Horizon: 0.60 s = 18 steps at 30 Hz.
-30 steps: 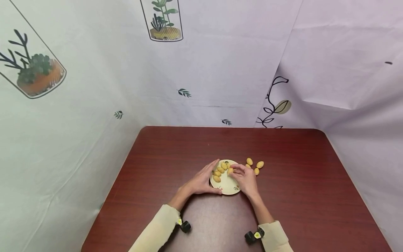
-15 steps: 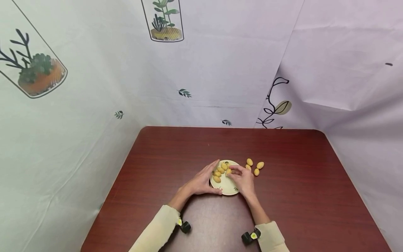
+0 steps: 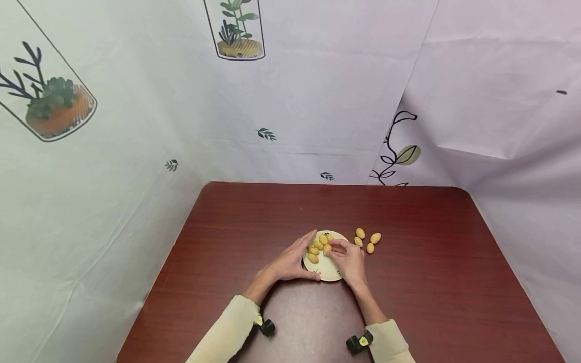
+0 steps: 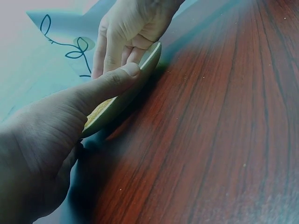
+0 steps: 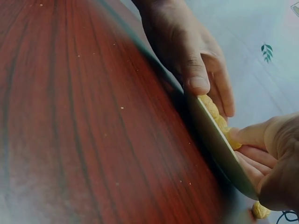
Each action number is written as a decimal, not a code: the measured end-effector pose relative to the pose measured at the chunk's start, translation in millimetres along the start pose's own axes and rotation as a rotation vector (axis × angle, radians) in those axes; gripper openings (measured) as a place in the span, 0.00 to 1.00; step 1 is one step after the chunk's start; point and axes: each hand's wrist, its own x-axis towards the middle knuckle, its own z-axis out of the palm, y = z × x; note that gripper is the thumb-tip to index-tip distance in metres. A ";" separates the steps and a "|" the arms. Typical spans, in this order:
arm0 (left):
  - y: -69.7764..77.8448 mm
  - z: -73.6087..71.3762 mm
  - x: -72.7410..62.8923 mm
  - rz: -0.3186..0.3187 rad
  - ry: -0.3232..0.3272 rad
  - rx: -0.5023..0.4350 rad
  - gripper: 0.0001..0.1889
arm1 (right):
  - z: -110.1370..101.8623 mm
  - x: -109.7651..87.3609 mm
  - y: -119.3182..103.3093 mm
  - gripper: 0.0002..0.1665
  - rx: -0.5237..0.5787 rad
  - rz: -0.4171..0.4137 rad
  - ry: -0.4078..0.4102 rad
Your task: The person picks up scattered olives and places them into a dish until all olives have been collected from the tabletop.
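My left hand (image 3: 287,263) holds the pale round plate (image 3: 330,270), fingers along its far left side and thumb (image 4: 112,84) over the near rim. Several yellow oval pieces (image 3: 312,257) lie along the plate's left and far part; their wrinkled surface looks like walnut shell. Over the plate, my right hand (image 3: 353,264) pinches one yellow walnut-like piece (image 3: 327,248) between thumb and fingers, close beside the others. That piece (image 5: 233,138) sits low at the plate surface in the right wrist view; whether it touches the plate is hard to tell.
Several more yellow walnut-like pieces (image 3: 370,247) lie loose on the dark red wooden table (image 3: 254,212), just right of the plate. Behind and beside the table hang pale cloth walls (image 3: 290,101) printed with plants. A small black camera sits at each wrist.
My right hand has moved slightly left with the pinched walnut-like piece, bringing it nearer the pieces on the plate. My left hand and the plate stay in place.
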 end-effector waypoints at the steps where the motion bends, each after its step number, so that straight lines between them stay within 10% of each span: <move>1: 0.1 0.0 0.0 0.003 0.002 -0.001 0.69 | 0.1 -0.4 -0.2 0.17 -0.002 -0.001 0.000; 18: -1.0 1.8 -0.2 0.010 0.010 -0.018 0.69 | -3.4 -5.2 -5.1 0.15 0.001 -0.029 0.020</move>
